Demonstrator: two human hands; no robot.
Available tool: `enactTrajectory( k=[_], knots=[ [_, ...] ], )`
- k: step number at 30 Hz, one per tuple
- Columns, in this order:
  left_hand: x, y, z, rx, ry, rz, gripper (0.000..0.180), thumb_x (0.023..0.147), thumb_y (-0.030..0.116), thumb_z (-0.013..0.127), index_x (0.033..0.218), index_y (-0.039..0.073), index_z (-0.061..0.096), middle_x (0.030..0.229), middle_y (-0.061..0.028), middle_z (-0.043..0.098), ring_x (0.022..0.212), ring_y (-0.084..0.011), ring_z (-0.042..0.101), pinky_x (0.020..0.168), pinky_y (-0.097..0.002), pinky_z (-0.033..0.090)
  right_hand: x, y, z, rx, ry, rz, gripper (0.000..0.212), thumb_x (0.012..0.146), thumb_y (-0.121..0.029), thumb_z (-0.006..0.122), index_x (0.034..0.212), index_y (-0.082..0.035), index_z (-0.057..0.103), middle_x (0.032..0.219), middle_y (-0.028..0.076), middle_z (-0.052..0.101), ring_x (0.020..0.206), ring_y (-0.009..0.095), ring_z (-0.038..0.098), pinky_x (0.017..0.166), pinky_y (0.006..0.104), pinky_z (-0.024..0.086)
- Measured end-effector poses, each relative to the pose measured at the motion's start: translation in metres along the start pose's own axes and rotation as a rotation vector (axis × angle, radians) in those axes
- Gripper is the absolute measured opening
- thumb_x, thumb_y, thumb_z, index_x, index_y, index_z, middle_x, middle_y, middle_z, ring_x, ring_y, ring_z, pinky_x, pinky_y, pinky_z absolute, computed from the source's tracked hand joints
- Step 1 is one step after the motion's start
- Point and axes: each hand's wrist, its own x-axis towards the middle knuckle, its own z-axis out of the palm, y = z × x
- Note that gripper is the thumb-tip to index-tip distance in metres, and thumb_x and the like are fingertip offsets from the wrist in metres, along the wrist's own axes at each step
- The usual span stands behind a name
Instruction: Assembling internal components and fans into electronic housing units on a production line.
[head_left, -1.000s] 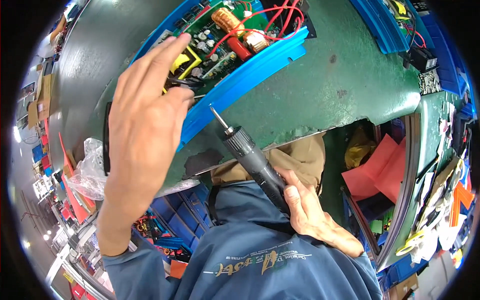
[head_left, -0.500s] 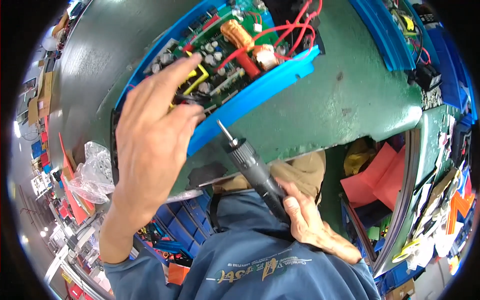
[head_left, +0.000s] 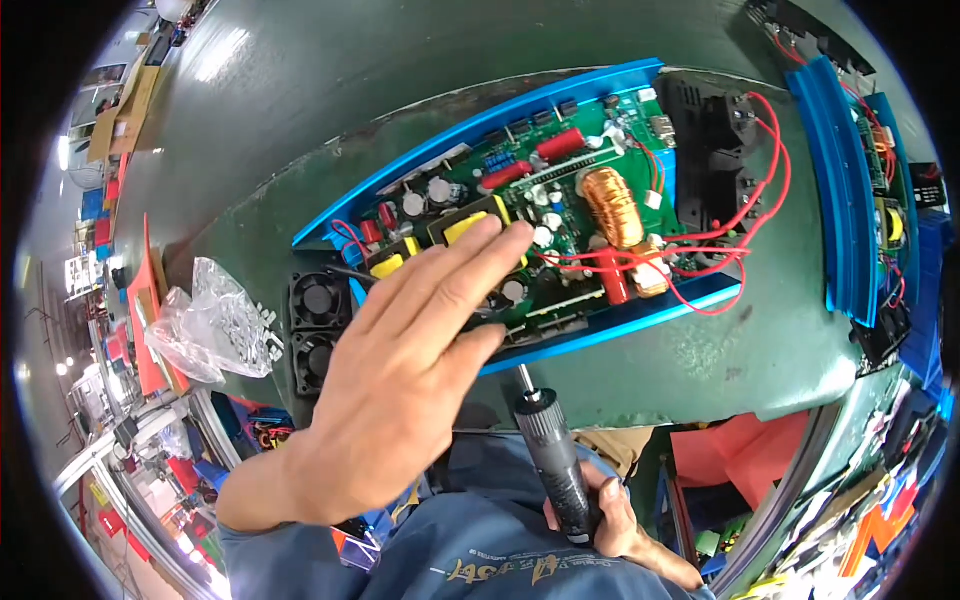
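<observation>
A blue metal housing (head_left: pixel 400 190) with a green circuit board (head_left: pixel 610 165) in it lies on the green tabletop. The board carries a copper-wound coil (head_left: pixel 613 207), red cylinders and yellow-and-black transformers (head_left: pixel 470 222). My left hand (head_left: pixel 400 370) lies over the board's near left part, fingers stretched out, fingertips by the transformers; whether they press down cannot be told. In my right hand (head_left: pixel 612 515) is a black electric screwdriver (head_left: pixel 555 460), pointing away from me. Its bit (head_left: pixel 525 378) meets or nearly meets the housing's near wall. Two black fans (head_left: pixel 318 300) stand at the left end.
Red wires (head_left: pixel 785 170) loop from a black end panel (head_left: pixel 705 150) at the housing's right end. Another blue housing (head_left: pixel 840 200) with electronics stands at the far right. A clear plastic bag (head_left: pixel 215 325) of small pale parts lies left. Red sheets (head_left: pixel 740 455) sit below the table edge.
The view has shifted, so the whole housing shows lower in the picture. The screwdriver's bit has come up to the near wall. My left hand stays over the board, fingers stretched.
</observation>
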Motion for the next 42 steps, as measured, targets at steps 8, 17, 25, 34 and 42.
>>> enactTrajectory(
  k=[8,17,25,34,42],
  knots=[
    [-0.01,0.015,-0.008,-0.02,-0.109,-0.106,0.03,0.079,-0.002,0.065,0.108,-0.008,0.066,0.149,-0.0221,0.051,0.143,-0.0376,0.046,0.118,-0.0561,0.03,0.009,-0.015,0.005,-0.146,0.097,0.048,0.088,0.101,-0.073,0.026,0.13,0.005,0.054,0.08,0.013,0.067,0.07,0.016,0.063,0.063,0.0285,0.047],
    [-0.02,0.01,0.006,0.067,-0.02,-0.026,0.027,0.08,-0.002,0.063,0.106,-0.007,0.068,0.152,-0.0148,0.051,0.144,-0.0294,0.045,0.12,-0.0489,0.03,0.012,-0.001,0.023,0.304,-0.005,0.166,0.1,0.095,-0.08,0.026,0.14,0.006,0.052,0.063,0.012,0.06,0.052,0.018,0.052,0.053,0.0291,0.04],
    [-0.018,-0.003,-0.002,-0.019,0.084,0.143,0.019,0.087,0.004,0.066,0.105,-0.001,0.07,0.142,-0.0179,0.056,0.136,-0.0341,0.052,0.113,-0.048,0.041,0.009,0.036,0.019,-0.03,0.346,-0.159,0.082,0.103,-0.066,0.02,0.127,0.003,0.056,0.069,0.007,0.059,0.056,0.016,0.057,0.053,0.0291,0.042],
    [0.058,-0.068,-0.039,0.415,0.003,-0.075,0.066,0.106,0.047,0.043,0.068,-0.001,0.069,0.07,-0.0238,0.068,0.071,-0.0427,0.069,0.069,-0.0512,0.056,-0.043,-0.059,-0.015,-0.473,0.979,-0.426,0.04,0.095,-0.029,0.07,0.123,-0.003,0.057,0.078,0.001,0.058,0.068,0.007,0.053,0.06,0.024,0.041],
    [0.079,-0.07,-0.041,0.457,-0.082,0.043,0.062,0.105,0.041,0.047,0.066,-0.002,0.069,0.07,-0.0225,0.069,0.072,-0.0413,0.07,0.068,-0.0507,0.055,-0.027,-0.113,-0.036,-1.435,1.399,-1.116,0.024,0.096,-0.01,0.066,0.117,0.002,0.061,0.104,0.019,0.063,0.092,0.033,0.061,0.085,0.0441,0.048]
  ],
)
